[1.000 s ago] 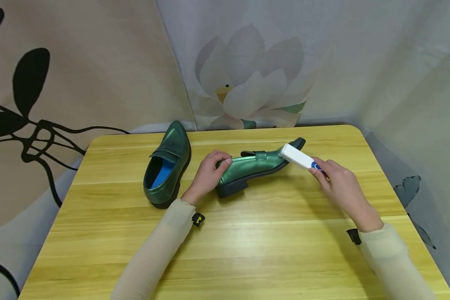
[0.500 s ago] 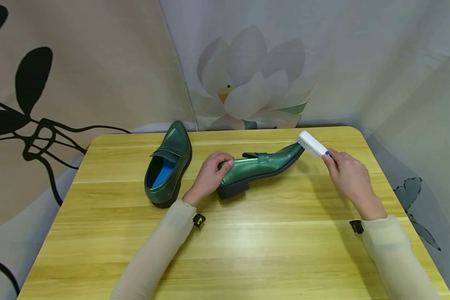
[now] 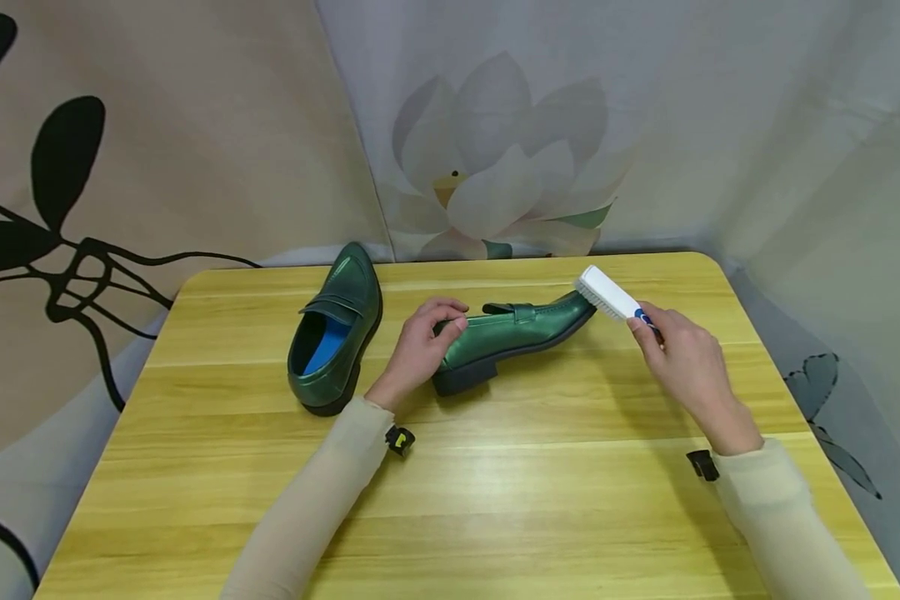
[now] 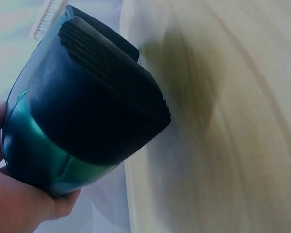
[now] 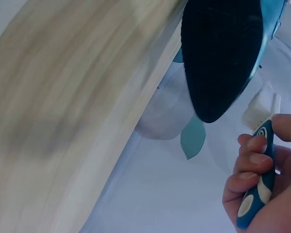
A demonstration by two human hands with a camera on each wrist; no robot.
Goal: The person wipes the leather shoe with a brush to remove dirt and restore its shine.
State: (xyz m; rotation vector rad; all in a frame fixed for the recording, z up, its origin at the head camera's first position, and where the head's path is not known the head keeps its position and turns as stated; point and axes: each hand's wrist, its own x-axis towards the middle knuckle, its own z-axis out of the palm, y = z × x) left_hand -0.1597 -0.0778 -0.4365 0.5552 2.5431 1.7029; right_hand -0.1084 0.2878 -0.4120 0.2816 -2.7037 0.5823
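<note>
A shiny green loafer (image 3: 510, 335) with a black sole is gripped at its heel by my left hand (image 3: 417, 343), toe pointing right. In the left wrist view its black heel block (image 4: 94, 92) faces the camera, with fingers and thumb around the green back. My right hand (image 3: 682, 358) holds a white brush (image 3: 607, 292), bristles down at the loafer's toe. Its blue and white handle (image 5: 257, 194) shows in the right wrist view, fingers curled round it. There the loafer's dark sole (image 5: 223, 58) hangs above the table edge in view.
A second green loafer (image 3: 335, 329) with a blue insole stands upright to the left of my left hand. The wooden table (image 3: 450, 508) ends at the back against a curtain (image 3: 510, 150) with flower prints.
The brush went from the loafer's upper out past the toe tip, then slightly back left onto the toe. The loafer tilted a little while my left hand stayed at its heel.
</note>
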